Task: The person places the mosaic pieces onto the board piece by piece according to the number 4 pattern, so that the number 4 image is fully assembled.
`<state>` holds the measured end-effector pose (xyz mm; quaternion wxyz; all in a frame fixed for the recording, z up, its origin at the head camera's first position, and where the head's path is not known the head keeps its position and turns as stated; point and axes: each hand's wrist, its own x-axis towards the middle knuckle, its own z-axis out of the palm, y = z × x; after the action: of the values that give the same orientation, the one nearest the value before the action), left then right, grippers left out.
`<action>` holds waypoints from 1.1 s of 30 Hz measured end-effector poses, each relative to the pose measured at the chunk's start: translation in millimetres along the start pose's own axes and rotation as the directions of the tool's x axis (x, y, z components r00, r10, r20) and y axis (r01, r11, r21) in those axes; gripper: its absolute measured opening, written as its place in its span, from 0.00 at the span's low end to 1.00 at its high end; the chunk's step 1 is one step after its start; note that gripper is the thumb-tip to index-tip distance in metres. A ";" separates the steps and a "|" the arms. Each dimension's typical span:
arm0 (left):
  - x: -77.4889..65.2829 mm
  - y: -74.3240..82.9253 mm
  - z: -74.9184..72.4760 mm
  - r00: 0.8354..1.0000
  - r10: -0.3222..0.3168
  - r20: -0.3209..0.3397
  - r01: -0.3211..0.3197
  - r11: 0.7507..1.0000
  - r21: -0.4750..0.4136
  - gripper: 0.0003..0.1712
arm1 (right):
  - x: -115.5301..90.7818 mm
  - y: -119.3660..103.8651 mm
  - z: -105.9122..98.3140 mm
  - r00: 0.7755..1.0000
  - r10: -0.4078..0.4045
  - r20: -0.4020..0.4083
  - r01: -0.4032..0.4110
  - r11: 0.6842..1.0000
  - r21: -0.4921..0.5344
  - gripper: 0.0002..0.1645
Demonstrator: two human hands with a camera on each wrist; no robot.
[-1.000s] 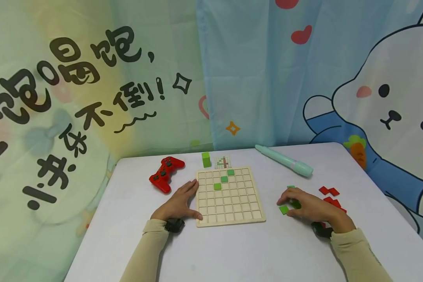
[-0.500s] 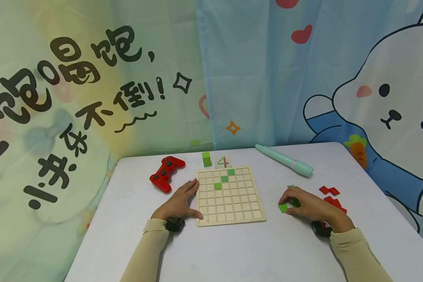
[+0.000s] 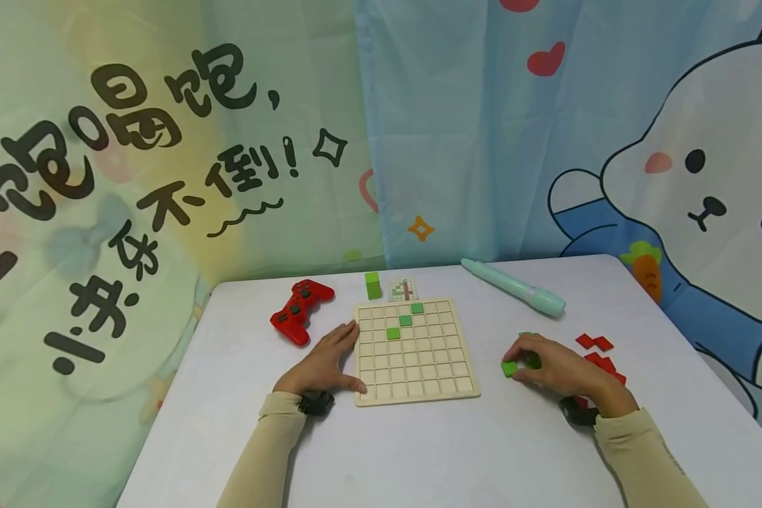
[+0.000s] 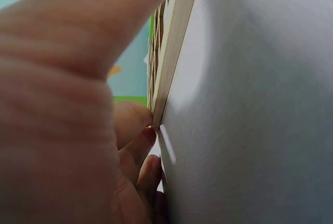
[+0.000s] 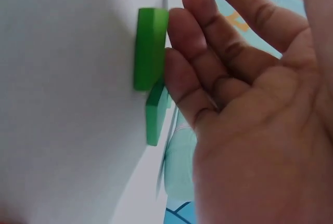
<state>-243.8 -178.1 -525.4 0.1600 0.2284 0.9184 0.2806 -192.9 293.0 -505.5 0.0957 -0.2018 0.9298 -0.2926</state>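
A square wooden grid board (image 3: 419, 363) lies mid-table, with three green tiles (image 3: 393, 333) set in a diagonal in its upper cells. My left hand (image 3: 324, 362) rests against the board's left edge, thumb and fingers spread; in the left wrist view the fingertips (image 4: 148, 135) meet the board's wooden side (image 4: 174, 52). To the right of the board, my right hand (image 3: 559, 363) pinches a small green square tile (image 3: 509, 369) between thumb and fingers. More green tiles (image 5: 151, 50) lie under that hand, close to its other fingers, and are partly hidden in the head view.
Red tiles (image 3: 600, 362) lie beside the right hand. Behind the board are a green block (image 3: 372, 286) and a small printed pattern card (image 3: 403, 289). A red game controller (image 3: 300, 310) sits at back left, a mint-green cylindrical stick (image 3: 514, 287) at back right.
The right thumb and fingers have closed on the green tile, which has shifted slightly away from the table's front. The left hand and board have stayed in place.
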 end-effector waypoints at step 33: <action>2.3 -4.0 -0.9 1.000 0.003 0.005 -0.003 1.000 0.024 0.73 | 114.1 -132.7 27.0 0.968 -0.234 0.086 0.239 0.969 -0.057 0.12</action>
<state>-247.5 -180.3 -527.4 0.1590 0.2322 0.9211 0.2691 -245.3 130.9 -456.9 0.0901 -0.3257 0.9038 -0.2626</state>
